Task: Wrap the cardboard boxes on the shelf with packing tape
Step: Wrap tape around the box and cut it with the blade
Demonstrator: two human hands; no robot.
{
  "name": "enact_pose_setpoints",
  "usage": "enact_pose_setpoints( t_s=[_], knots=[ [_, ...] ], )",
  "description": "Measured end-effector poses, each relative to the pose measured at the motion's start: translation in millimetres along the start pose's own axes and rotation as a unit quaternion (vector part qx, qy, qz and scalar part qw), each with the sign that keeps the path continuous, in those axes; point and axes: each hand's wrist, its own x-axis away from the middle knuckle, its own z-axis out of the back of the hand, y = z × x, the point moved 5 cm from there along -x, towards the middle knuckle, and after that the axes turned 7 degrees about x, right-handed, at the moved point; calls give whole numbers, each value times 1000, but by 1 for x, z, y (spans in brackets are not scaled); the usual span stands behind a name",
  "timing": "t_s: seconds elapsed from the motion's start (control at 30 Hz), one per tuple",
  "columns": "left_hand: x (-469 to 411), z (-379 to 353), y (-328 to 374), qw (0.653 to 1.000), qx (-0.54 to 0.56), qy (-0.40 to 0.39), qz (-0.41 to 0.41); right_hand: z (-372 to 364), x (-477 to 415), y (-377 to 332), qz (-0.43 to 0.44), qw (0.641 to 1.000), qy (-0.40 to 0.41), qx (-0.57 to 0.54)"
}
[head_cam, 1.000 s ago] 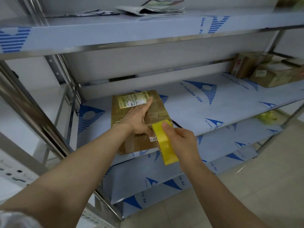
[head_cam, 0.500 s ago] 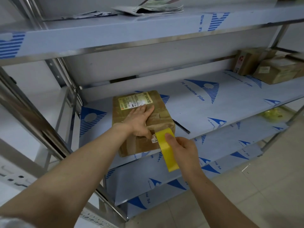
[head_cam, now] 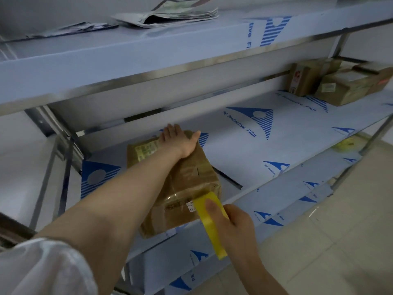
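1. Steel shelving fills the view, its shelves point(head_cam: 265, 154) covered in pale blue-and-white protective film, with a light tiled floor point(head_cam: 340, 220) at the lower right.
2. On the left hand point(head_cam: 180, 141), the fingers point(head_cam: 172, 130) lie straight over the far top edge of a brown cardboard box point(head_cam: 191, 173), with the thumb spread to one side. They grip nothing. The palm rests flat on the box top and seems to steady it.
3. On the right hand point(head_cam: 236, 224), the fingers are curled round a yellow roll of packing tape point(head_cam: 210, 233), with the thumb point(head_cam: 210, 209) pressed on its outer face. The roll stands on edge, touching the box's near front corner.
4. The box sits on the middle shelf by the front lip, turned at an angle. A yellowish printed label point(head_cam: 146, 149) on its top is partly hidden by the left forearm.
5. Glossy clear tape shows across the box top and over the front corner beside the roll. This box looks partly wrapped, and the strip does not look cut yet.
6. Further out, more brown cardboard boxes point(head_cam: 340, 86) stand together at the far right of the same shelf, well apart from the hands. Whether they are taped cannot be told, so they may be left to do.
7. Crumpled papers point(head_cam: 170, 13) lie on the top shelf. A white sleeve point(head_cam: 42, 267) covers the left upper arm.
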Motion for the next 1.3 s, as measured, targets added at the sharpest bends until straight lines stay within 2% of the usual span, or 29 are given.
enact_pose_setpoints(
  t_s=[0.2, 0.4, 0.47, 0.53, 0.6, 0.67, 0.73, 0.77, 0.83, 0.93, 1.1, 1.3],
  knots=[
    [-43, 3, 5, 989, -111, 93, -28, -5, -13, 3, -17, 1000, 2, 26],
    [-69, 5, -1, 994, 10, 112, 6, -4, -14, 5, -19, 999, -2, 41],
    [-68, 6, -2, 994, 15, 101, 31, -5, -17, 5, -29, 999, 0, 46],
    [-61, 7, 2, 994, -56, 94, 32, -5, -17, 5, -33, 998, 11, 52],
    [-45, 9, 13, 982, -150, 115, -12, -3, -16, 1, -31, 998, 19, 56],
    [-26, -1, 21, 987, -128, 85, -40, -2, -17, -3, -22, 998, 21, 56],
    [-1, -24, 27, 997, -57, -16, -51, 0, -17, -6, -10, 998, 24, 54],
    [13, -34, 29, 996, -55, -30, -70, 1, -17, -7, -7, 998, 23, 54],
    [28, -41, 31, 993, -56, 5, -103, 0, -17, -8, -6, 998, 19, 57],
    [31, -32, 33, 989, -77, 61, -112, 1, -18, -8, 0, 998, 29, 56],
    [49, -40, 32, 995, -50, -27, -87, 0, -19, -10, 8, 997, 26, 69],
    [40, -36, 33, 994, -66, -14, -86, 2, -20, -6, 1, 997, 27, 66]
  ],
)
